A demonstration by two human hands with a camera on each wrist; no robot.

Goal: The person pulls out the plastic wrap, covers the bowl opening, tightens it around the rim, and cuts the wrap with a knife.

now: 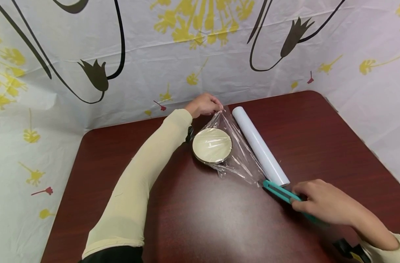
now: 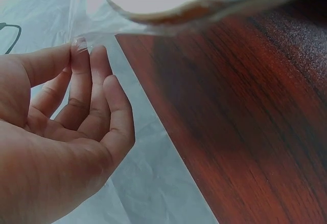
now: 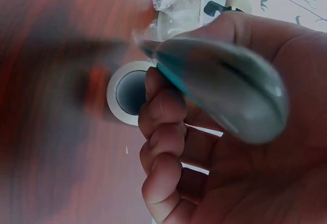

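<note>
My left hand (image 1: pixel 204 105) pinches the far corner of a sheet of clear plastic film (image 1: pixel 240 160) between thumb and fingertips; the left wrist view shows the film (image 2: pixel 82 44) at those fingertips. Under the film is a round, cream-topped object (image 1: pixel 212 145) with a dark rim; its exact kind is unclear. In my right hand (image 1: pixel 328 201) I grip a teal utility knife (image 1: pixel 282 191), its tip at the film's near corner beside the roll. The knife's rear end (image 3: pixel 230 86) looms large and blurred in the right wrist view.
Just right of the film lies a white roll (image 1: pixel 260 146), slanting across the dark red wooden table (image 1: pixel 200 226). Its hollow end (image 3: pixel 115 98) faces the right wrist camera. A white sheet with flower prints (image 1: pixel 137 47) hangs along the table's back and sides.
</note>
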